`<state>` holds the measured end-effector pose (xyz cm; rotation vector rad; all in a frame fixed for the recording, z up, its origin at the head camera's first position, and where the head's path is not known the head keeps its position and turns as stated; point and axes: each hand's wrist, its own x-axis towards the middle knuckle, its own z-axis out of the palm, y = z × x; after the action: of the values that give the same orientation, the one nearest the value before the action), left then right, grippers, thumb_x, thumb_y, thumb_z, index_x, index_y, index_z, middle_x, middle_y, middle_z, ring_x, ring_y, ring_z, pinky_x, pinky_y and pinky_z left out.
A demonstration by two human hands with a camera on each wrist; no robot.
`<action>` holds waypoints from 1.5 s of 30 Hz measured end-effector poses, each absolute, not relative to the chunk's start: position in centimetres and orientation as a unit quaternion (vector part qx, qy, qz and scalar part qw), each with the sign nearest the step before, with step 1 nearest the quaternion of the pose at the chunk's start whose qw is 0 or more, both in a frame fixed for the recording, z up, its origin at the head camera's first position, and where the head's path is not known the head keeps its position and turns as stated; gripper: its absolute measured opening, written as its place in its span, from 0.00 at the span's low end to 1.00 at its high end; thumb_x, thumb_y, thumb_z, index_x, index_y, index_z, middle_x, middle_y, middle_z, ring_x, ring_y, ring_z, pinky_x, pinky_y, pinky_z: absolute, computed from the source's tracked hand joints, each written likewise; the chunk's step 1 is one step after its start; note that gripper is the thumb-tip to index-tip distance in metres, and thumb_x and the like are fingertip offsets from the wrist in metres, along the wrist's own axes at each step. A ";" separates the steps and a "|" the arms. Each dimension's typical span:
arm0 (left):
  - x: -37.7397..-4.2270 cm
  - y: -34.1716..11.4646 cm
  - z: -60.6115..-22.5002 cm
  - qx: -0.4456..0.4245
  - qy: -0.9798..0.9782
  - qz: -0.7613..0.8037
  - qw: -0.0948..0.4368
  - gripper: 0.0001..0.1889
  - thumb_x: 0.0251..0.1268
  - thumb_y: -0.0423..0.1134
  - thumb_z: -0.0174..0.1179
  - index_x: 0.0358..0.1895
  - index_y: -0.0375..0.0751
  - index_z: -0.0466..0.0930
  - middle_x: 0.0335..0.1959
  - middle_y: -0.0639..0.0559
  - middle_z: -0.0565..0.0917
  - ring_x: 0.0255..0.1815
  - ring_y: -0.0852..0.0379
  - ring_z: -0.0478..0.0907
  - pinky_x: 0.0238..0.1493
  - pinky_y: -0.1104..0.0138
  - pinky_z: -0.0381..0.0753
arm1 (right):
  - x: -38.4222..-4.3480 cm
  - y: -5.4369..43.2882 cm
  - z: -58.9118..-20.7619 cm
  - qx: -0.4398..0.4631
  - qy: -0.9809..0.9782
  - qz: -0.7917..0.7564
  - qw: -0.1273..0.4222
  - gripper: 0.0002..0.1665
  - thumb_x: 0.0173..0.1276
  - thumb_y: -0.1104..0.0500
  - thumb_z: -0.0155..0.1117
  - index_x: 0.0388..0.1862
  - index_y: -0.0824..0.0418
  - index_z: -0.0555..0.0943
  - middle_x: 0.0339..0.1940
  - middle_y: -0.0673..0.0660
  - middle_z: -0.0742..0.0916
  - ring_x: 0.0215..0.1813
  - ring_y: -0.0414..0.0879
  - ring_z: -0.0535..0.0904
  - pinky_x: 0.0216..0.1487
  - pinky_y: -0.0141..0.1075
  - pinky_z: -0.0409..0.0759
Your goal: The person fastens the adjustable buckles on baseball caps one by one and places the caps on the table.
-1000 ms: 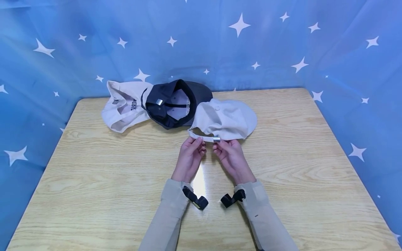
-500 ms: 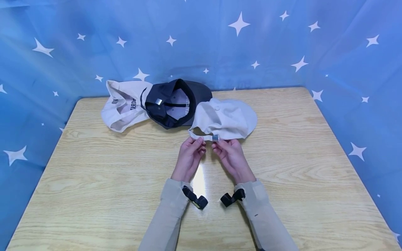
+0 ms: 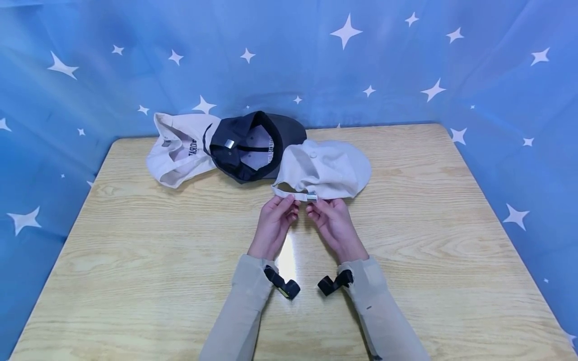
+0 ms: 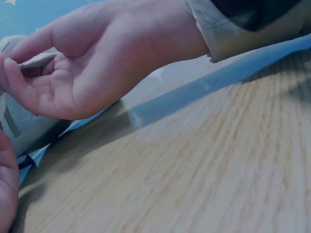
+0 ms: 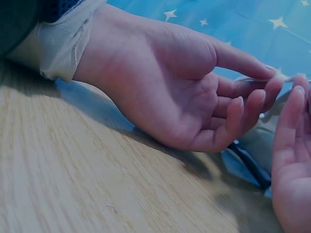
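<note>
A light grey baseball cap point(image 3: 334, 168) lies on the table with its brim to the right and its back strap point(image 3: 298, 196) toward me. My left hand point(image 3: 273, 223) pinches the strap left of its metal buckle point(image 3: 312, 197). Just right of that buckle my right hand point(image 3: 334, 223) pinches the band between thumb and index finger. In the left wrist view the thumb and fingers of my left hand point(image 4: 92, 63) meet at the strap. The right wrist view has my right hand point(image 5: 180, 92) palm up, its other fingers loosely curled, with the left fingertips close by.
A dark navy cap point(image 3: 235, 163) lies with its opening toward me, touching the grey cap's left side. Beyond it, a beige cap point(image 3: 164, 163) sits at the back left. A blue curtain with white stars point(image 3: 289, 60) hangs behind the wooden table point(image 3: 135, 271).
The metal buckle tilted slightly half a second ago and lies level again now. Both hands keep their pinch on the strap, and the caps stay in place.
</note>
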<state>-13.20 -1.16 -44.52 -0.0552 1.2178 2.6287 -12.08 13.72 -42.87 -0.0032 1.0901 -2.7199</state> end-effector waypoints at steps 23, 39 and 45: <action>-13.1 -1.3 -44.4 -0.011 0.423 0.897 0.132 0.08 0.55 0.40 0.62 0.34 0.40 0.76 0.30 0.50 0.79 0.30 0.59 0.74 0.30 0.72 0.71 | -12.3 13.4 -42.9 0.003 0.420 -0.901 0.109 0.12 0.60 0.66 0.59 0.42 0.69 0.72 0.34 0.59 0.83 0.33 0.43 0.81 0.35 0.28 0.78; -13.2 -1.2 -44.5 0.009 0.386 0.912 0.137 0.09 0.56 0.40 0.61 0.37 0.42 0.74 0.30 0.52 0.76 0.29 0.59 0.72 0.31 0.71 0.70 | -12.2 13.5 -42.9 0.004 0.401 -0.908 0.119 0.10 0.60 0.69 0.58 0.41 0.67 0.71 0.31 0.57 0.82 0.30 0.43 0.80 0.33 0.28 0.78; -13.3 -1.3 -44.3 -0.004 0.342 0.931 0.126 0.08 0.55 0.37 0.61 0.35 0.40 0.73 0.29 0.50 0.74 0.28 0.58 0.71 0.30 0.71 0.70 | -12.1 13.7 -42.9 -0.008 0.379 -0.917 0.120 0.13 0.58 0.68 0.61 0.41 0.67 0.70 0.31 0.56 0.81 0.30 0.43 0.79 0.33 0.29 0.77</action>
<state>-13.32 -1.26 -44.34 -0.0124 0.9965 2.7124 -12.08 13.72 -42.87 -0.0241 1.1080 -2.6800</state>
